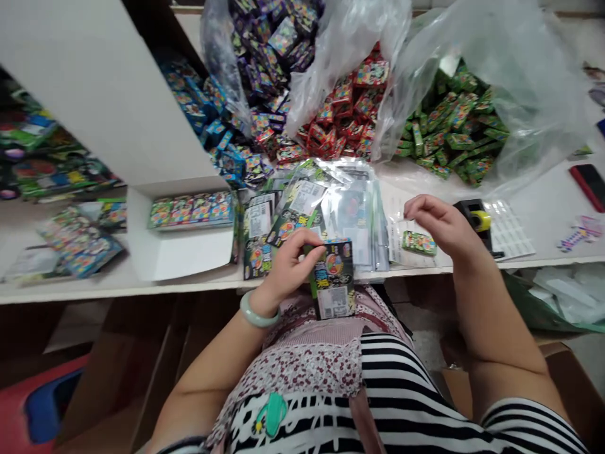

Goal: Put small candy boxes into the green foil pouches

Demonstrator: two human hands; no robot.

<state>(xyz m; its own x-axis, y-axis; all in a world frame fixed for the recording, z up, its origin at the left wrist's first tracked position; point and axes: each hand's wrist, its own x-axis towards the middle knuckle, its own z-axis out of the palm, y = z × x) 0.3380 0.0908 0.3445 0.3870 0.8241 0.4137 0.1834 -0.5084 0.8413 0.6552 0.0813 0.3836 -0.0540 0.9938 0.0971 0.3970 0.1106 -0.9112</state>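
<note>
My left hand (297, 260) pinches the upper left corner of a black printed packet (334, 277), which hangs just past the table's front edge. The packet has a white label at its lower part. To the right, my right hand (432, 221) is raised over the table with its fingers bent together; whether anything small is between the fingertips is not clear. Just below those fingers, a small green box (419, 243) lies on a white label sheet (396, 252). Between my hands lies a stack of clear plastic sleeves (359, 221), with black printed packets (259, 233) beside it on the left.
Plastic bags of purple (269, 57), red (345, 113) and green boxes (454, 126) line the back, with loose blue boxes (208, 120) at left. An open white carton (189, 255) holds a row of boxes. A black dispenser (472, 217) and a red phone (588, 187) are at right.
</note>
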